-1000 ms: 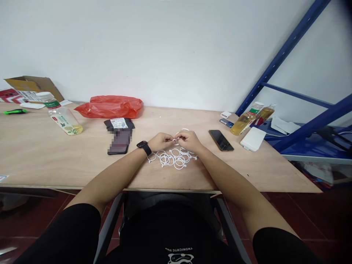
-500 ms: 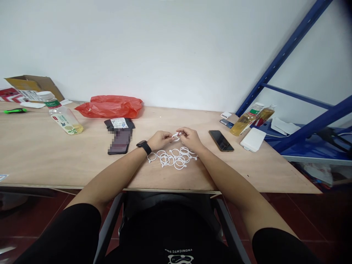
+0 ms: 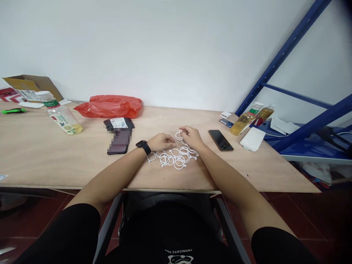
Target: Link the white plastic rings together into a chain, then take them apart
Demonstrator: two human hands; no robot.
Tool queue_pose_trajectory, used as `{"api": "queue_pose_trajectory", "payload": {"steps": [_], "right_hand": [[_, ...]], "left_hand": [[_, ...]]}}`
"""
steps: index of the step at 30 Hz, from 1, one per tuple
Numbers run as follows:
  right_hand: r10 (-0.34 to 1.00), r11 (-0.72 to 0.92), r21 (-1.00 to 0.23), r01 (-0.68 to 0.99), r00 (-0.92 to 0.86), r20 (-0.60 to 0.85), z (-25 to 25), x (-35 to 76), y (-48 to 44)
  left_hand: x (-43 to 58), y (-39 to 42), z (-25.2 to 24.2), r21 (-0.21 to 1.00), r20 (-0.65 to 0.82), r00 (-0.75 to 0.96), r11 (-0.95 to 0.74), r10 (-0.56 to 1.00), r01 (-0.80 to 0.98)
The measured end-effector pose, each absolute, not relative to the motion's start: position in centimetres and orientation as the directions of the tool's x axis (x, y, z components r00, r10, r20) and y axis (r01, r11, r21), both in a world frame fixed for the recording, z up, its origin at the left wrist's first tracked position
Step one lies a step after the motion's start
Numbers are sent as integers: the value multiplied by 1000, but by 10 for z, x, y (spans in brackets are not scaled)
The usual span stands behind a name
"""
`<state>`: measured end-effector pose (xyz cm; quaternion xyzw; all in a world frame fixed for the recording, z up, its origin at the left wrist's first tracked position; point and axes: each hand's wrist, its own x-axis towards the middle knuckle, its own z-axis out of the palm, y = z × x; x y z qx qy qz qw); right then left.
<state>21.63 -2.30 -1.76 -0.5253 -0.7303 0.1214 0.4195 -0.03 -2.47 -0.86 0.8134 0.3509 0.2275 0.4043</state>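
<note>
Along the back edge of our bench [image 3: 82, 168], left of centre, sprawls a red plastic bag [image 3: 110, 108], with a dark package [image 3: 119, 124] in front of it. Further left we spot a tilted-looking bottle [image 3: 62, 119], a cardboard box [image 3: 48, 88] and a green-handled tool [image 3: 14, 110]. Over towards the right edge: a phone [image 3: 220, 140], a white case [image 3: 253, 139] and a drink bottle [image 3: 243, 123]. Nothing there blocks us; the nearest clutter is a pile of white rings [image 3: 181, 158], between our forearms, towards the front edge.

And here's the action: our right hand [image 3: 189, 136] pinches a white ring [image 3: 176, 137] by its upper side, beyond the pile. Our left hand [image 3: 162, 141] sits just left of that ring, apart from it, fingers loosely curled; whether its fingertips meet, we can't tell.

Our right fingers hide part of the held ring, and rings overlap too much for a count. The package's lower part is pixelated, and the picture cuts off the bench's left end.
</note>
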Motion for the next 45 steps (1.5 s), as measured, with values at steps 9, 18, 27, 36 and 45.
{"api": "queue_pose_trajectory", "payload": {"steps": [9,18,27,36,45], "right_hand": [[794,454,-453,767,-117,597,-7,229,-22],[859,512,-686,516,-288,424,-2,200,-47],[826,530,-652,542,-157,541,-2,201,-46],[755,644,-538,545,-335,564,2,195,-51],[757,616,-345,708,-411,508,1,196,-46]], "left_hand": [[6,-27,-3,573,155,727,-660,669,486],[4,-26,-4,773,374,441,-537,816,338],[5,-19,-8,908,336,381,-403,861,112],[5,-22,-11,911,300,424,-389,855,141],[6,-17,-10,947,177,453,-276,874,163]]}}
